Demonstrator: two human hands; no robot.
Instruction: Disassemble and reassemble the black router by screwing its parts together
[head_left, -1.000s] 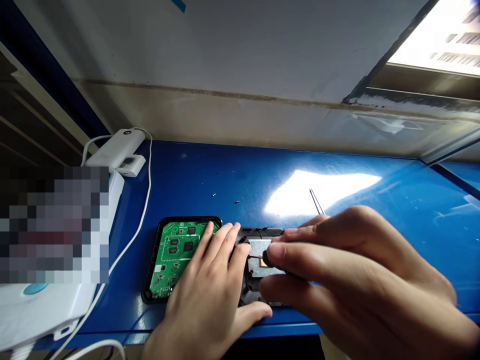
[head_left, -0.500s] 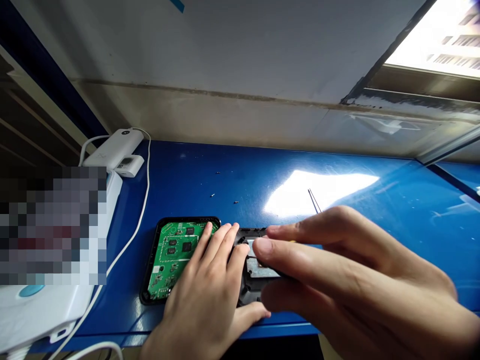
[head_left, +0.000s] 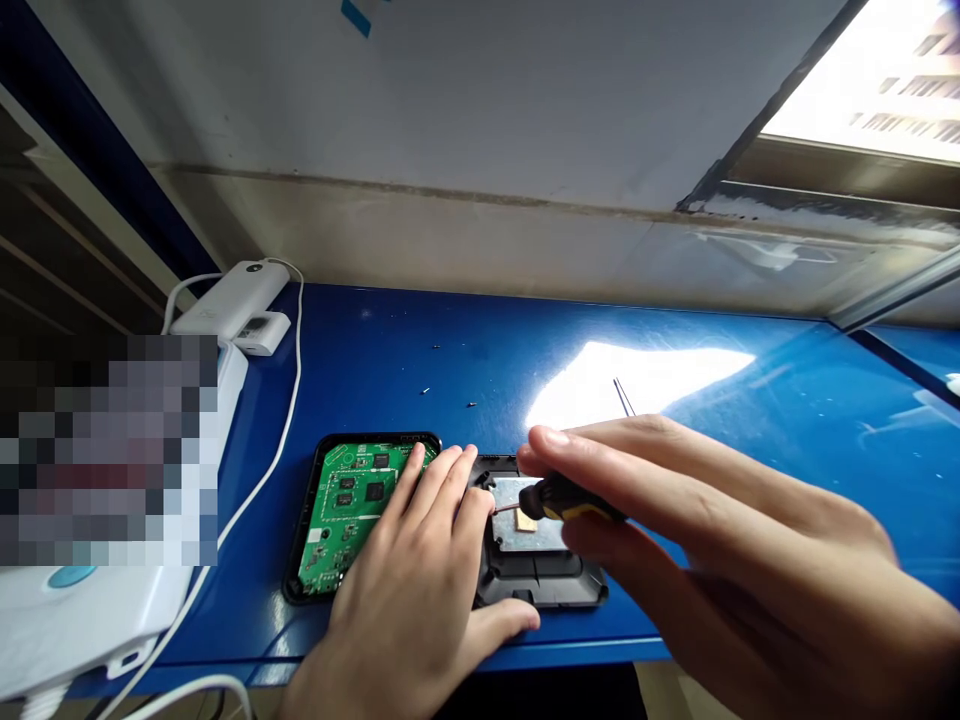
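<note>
My right hand (head_left: 705, 530) is closed round a screwdriver (head_left: 555, 496) with a black and yellow handle. Its thin shaft points left, and the tip ends beside my left index finger. Beneath the screwdriver lies a black plastic cover (head_left: 555, 593) with a metal plate (head_left: 551, 541) and a small gold-coloured square pad (head_left: 525, 521) on it. My left hand (head_left: 412, 565) rests flat with its fingers stretched out, across the cover's left side. Its outer fingers reach over a green circuit board (head_left: 352, 530) in a black housing (head_left: 296, 560). My left thumb lies along the cover's lower edge.
Small screws (head_left: 472, 404) lie scattered behind the housing. Tweezers (head_left: 622, 393), partly hidden by my right hand, lie in the bright reflection on the blue table (head_left: 360, 370). White devices (head_left: 232, 300) and a white cable (head_left: 296, 375) run down the left side.
My right hand has shifted slightly right and turned, bringing the screwdriver's handle and shaft, the gold pad and more of the cover into view. My left hand has stayed in place.
</note>
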